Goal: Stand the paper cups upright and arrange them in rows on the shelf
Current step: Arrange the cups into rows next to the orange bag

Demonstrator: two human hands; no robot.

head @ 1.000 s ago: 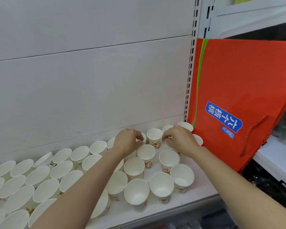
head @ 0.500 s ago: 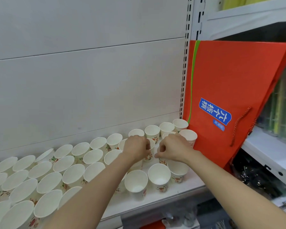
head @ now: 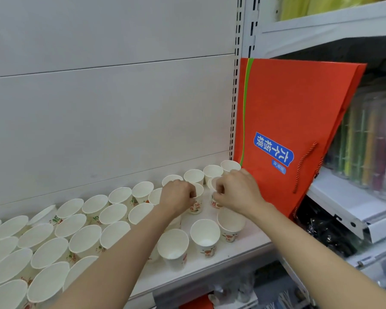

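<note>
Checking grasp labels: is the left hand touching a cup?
Touching. The head view shows the left hand with fingers curled over the rim of a cup; no gap shows between them.

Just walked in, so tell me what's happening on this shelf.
A person is lining up paper cups on a white shelf. The left hand pinches the rim of one upright cup, and the right hand pinches the rim of a neighbouring cup, both in the second row from the back wall. Many cups already stand in rows to the left. An orange paper bag leans at the right end.
</note>
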